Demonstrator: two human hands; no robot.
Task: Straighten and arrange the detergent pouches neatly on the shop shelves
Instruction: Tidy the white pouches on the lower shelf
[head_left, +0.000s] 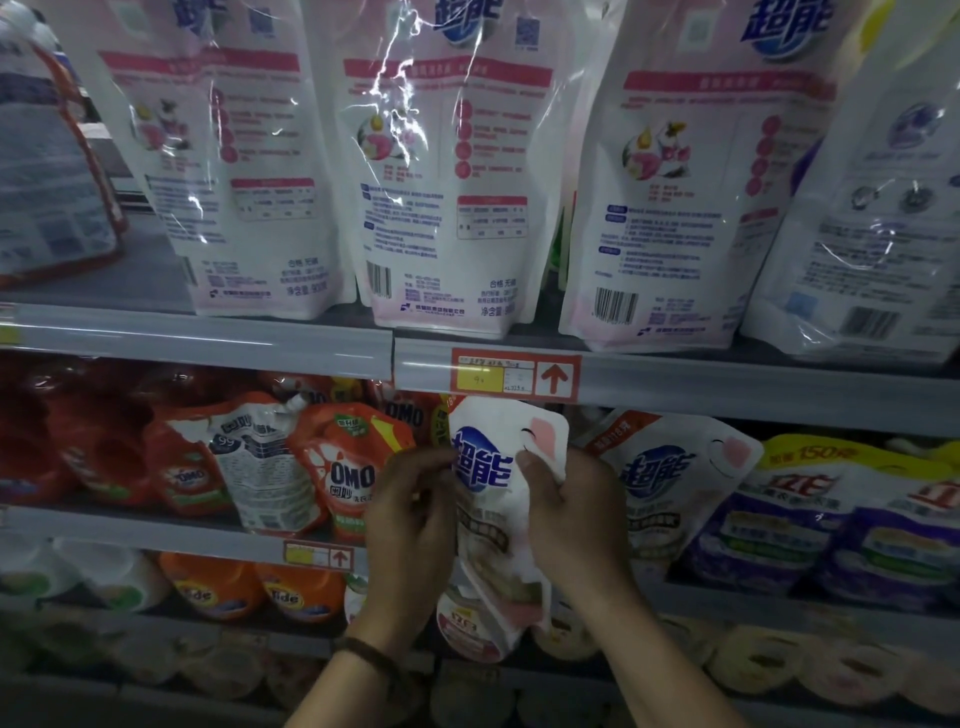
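White detergent pouch (485, 470) is standing upright before the middle shelf (130, 530), left hand (410, 525) pinching its left edge, right hand (571, 514) gripping its right side; right fingers are hiding behind it, lower end blurring out.

White pouch (498, 483) upright, held at mid shelf front.

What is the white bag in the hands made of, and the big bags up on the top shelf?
The white pouch looks like soft, smooth plastic film: it crumples where the right hand grips it. The big pouches up top look like glossy plastic too: light glints off their wrinkles.
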